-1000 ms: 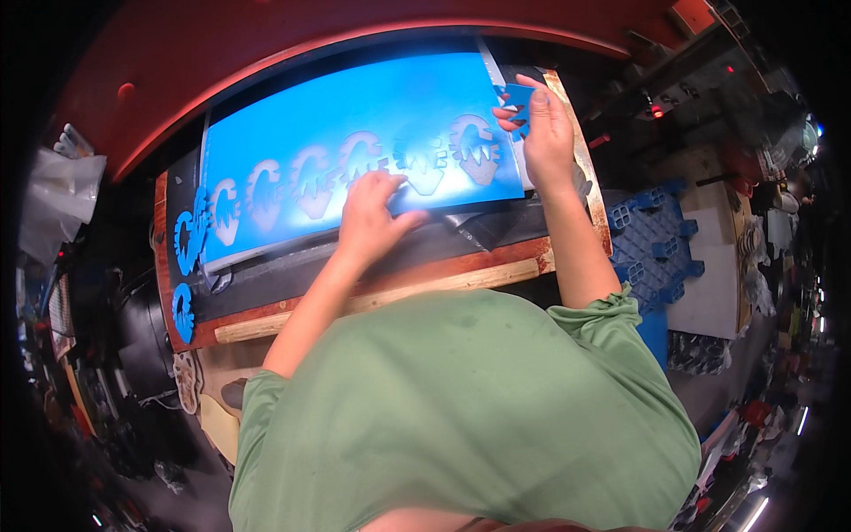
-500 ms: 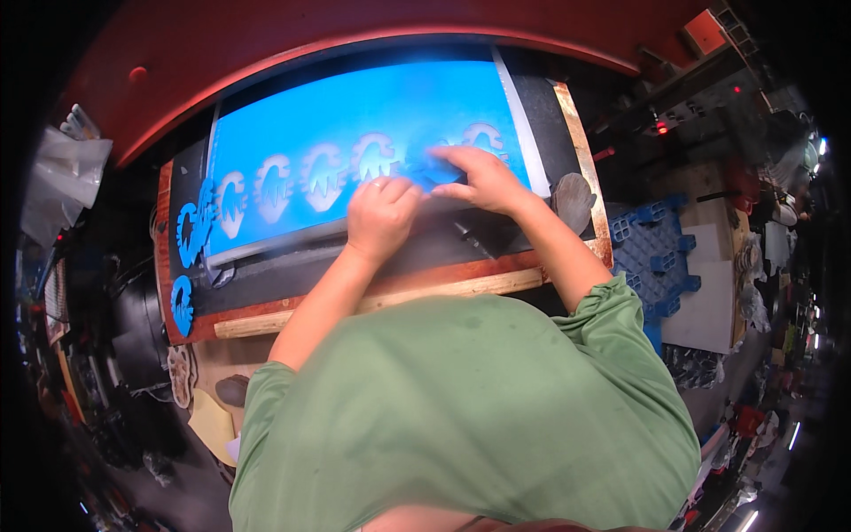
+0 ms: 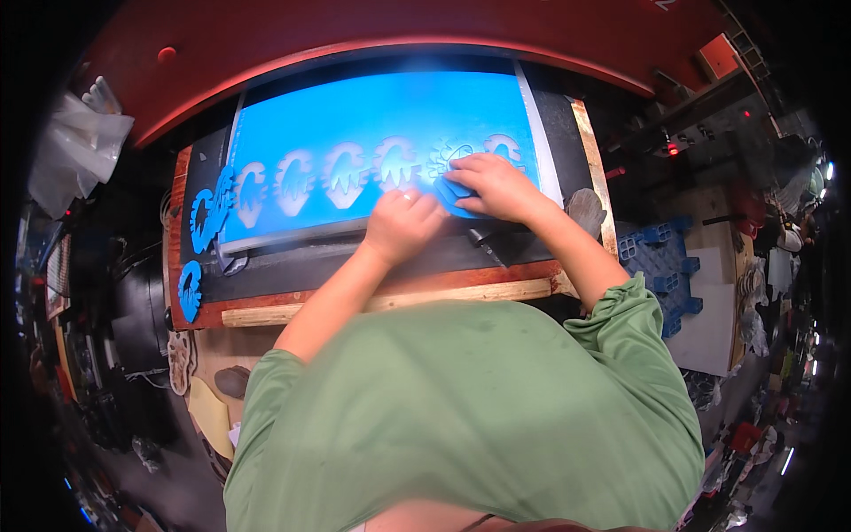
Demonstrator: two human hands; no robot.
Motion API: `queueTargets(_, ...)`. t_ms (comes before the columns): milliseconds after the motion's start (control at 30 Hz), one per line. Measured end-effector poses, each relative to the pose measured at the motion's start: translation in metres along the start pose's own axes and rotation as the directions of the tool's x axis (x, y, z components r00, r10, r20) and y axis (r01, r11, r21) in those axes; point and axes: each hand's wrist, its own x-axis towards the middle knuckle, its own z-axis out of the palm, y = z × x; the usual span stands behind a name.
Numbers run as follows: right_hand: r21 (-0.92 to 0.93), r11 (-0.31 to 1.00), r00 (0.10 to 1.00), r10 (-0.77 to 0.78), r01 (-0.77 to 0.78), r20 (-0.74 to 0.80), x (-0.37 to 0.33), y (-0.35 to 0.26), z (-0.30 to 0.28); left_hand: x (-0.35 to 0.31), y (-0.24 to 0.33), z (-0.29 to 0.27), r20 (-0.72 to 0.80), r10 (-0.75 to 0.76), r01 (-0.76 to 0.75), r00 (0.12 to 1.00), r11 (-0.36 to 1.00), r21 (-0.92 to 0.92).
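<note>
A bright blue sheet lies on a dark board, with a row of spiky-edged, pointed cut-outs along its near side. Toward the right end of that row sits a thin-edged cutting die with a jagged outline, blue showing inside it. My right hand grips the die's right and near side, its fingers bent over it. Just left of the die, my left hand is closed with curled fingers close to the sheet's near edge. Whatever those fingers hold is hidden. Loose blue cut pieces lie at the board's left end.
A red machine beam spans the far side. A wooden strip edges the table near me. A grey rounded object rests right of the sheet. Beyond the table stands a blue plastic pallet; clear plastic bags hang at left.
The hands have moved slightly apart. My right hand has lowered and turned over the die, whose outline now shows plainly on the sheet. The whole view has shifted slightly.
</note>
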Motion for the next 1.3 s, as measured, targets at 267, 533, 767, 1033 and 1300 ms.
queueTargets(267,-0.215,0.977,0.98,-0.027,-0.017,-0.199,0.001,-0.022,0.022,-0.019,0.007,0.006,0.021,-0.032,0.033,0.999,0.998,-0.051)
queueTargets(533,-0.285,0.93,0.89,0.083,-0.231,-0.449,0.006,-0.038,0.034,-0.013,0.016,0.0,0.036,-0.056,0.061,0.998,0.987,-0.148)
queueTargets(767,0.264,0.924,0.849,0.363,-0.276,-0.384,-0.007,0.013,0.003,-0.011,0.015,0.01,0.05,-0.095,0.107,0.994,0.933,-0.343)
queueTargets(1033,0.835,0.465,0.541,0.801,-0.293,-0.256,0.012,0.105,-0.019,-0.011,0.003,0.015,0.102,-0.242,0.263,0.965,0.868,-0.422)
queueTargets(1300,0.84,0.51,0.255,0.85,-0.183,-0.461,-0.008,0.086,-0.028,0.006,0.0,0.023,0.176,-0.215,0.27,0.961,0.873,-0.406)
